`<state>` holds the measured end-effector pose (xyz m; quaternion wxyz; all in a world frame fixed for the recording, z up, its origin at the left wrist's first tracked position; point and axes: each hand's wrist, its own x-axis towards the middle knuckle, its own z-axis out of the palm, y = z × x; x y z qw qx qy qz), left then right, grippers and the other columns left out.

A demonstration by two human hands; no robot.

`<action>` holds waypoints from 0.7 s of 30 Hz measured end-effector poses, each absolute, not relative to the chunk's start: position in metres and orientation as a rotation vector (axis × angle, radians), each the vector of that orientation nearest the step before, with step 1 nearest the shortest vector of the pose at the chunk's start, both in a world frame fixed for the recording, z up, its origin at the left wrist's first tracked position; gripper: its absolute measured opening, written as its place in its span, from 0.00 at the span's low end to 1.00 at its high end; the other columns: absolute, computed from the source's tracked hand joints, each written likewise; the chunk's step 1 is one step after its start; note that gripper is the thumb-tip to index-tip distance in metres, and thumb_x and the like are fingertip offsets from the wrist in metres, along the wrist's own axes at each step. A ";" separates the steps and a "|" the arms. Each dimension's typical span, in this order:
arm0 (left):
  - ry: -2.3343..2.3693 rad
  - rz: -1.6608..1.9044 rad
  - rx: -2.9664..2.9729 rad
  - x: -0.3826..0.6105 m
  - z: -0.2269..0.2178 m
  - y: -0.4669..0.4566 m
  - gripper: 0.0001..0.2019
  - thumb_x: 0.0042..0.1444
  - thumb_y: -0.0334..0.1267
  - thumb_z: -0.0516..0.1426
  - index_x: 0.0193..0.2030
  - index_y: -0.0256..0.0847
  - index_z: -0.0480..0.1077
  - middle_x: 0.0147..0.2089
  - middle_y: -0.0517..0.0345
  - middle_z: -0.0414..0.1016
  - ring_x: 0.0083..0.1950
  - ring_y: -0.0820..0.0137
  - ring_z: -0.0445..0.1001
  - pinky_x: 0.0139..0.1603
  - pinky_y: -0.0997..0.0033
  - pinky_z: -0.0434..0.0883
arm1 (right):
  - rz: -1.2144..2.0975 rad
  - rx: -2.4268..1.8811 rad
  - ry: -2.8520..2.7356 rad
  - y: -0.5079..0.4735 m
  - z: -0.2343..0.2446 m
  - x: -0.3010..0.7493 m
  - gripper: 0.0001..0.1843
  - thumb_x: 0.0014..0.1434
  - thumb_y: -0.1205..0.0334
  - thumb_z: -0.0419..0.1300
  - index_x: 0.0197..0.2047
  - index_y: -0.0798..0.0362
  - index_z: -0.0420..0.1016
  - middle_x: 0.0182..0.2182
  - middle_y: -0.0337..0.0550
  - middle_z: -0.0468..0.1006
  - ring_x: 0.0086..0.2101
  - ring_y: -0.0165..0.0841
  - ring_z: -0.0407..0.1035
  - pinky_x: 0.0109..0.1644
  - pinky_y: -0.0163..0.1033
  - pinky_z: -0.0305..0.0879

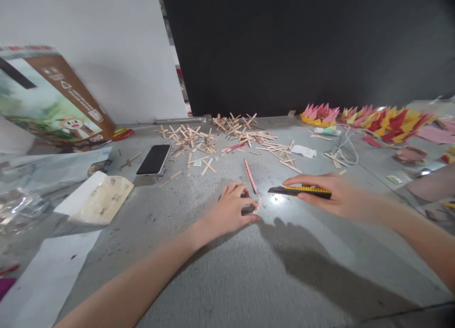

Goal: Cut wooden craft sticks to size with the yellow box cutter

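My right hand [330, 195] is closed on a yellow and black utility knife [300, 190], held flat just above the grey table [249, 271] with its tip pointing left. My left hand [236, 207] rests on the table with fingers curled in a pinch; what it holds is too small to make out. A red pencil [250, 176] lies just beyond the left hand's fingers. Piles of crossed wooden sticks [227, 133] spread over the table farther back.
A black phone [154, 159] lies left of centre, beside white paper sheets [94, 197] and clear plastic bags [31, 190]. A printed cardboard box [53, 100] leans at far left. Pink, red and yellow folded paper flowers [369, 117] and a white cable [348, 150] sit at back right.
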<state>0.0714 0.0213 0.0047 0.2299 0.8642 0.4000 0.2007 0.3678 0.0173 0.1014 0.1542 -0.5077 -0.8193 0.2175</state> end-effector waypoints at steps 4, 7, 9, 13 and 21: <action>1.149 0.615 2.435 0.081 -0.001 0.014 0.16 0.58 0.51 0.67 0.49 0.47 0.79 0.53 0.51 0.71 0.62 0.54 0.63 0.62 0.52 0.63 | 0.727 -1.245 -2.693 0.017 0.102 0.365 0.21 0.71 0.49 0.55 0.64 0.37 0.77 0.58 0.42 0.80 0.54 0.47 0.75 0.60 0.52 0.66; 1.136 0.594 2.459 0.082 -0.001 0.012 0.19 0.60 0.49 0.66 0.57 0.52 0.77 0.61 0.51 0.69 0.66 0.53 0.61 0.63 0.50 0.63 | 0.727 -1.201 -2.797 0.018 0.094 0.362 0.22 0.73 0.52 0.52 0.67 0.35 0.73 0.54 0.43 0.82 0.51 0.45 0.75 0.57 0.50 0.68; 1.117 0.576 2.480 0.081 0.000 0.013 0.21 0.62 0.49 0.64 0.61 0.55 0.75 0.66 0.51 0.66 0.69 0.52 0.59 0.65 0.48 0.62 | 0.704 -1.187 -2.828 0.019 0.089 0.360 0.22 0.74 0.54 0.51 0.67 0.34 0.72 0.46 0.44 0.83 0.44 0.42 0.76 0.50 0.47 0.69; 1.105 0.562 2.503 0.078 0.000 0.016 0.23 0.60 0.54 0.65 0.62 0.56 0.75 0.70 0.50 0.64 0.72 0.50 0.56 0.67 0.44 0.59 | 0.677 -1.162 -2.806 0.019 0.079 0.357 0.22 0.74 0.55 0.51 0.67 0.35 0.73 0.37 0.44 0.80 0.37 0.38 0.74 0.44 0.42 0.67; 1.112 0.559 2.463 0.078 -0.003 0.018 0.27 0.57 0.60 0.65 0.61 0.57 0.76 0.72 0.50 0.63 0.73 0.49 0.55 0.68 0.42 0.58 | 0.669 -1.154 -2.790 0.022 0.064 0.358 0.23 0.74 0.54 0.50 0.68 0.34 0.71 0.35 0.43 0.78 0.36 0.37 0.73 0.44 0.42 0.67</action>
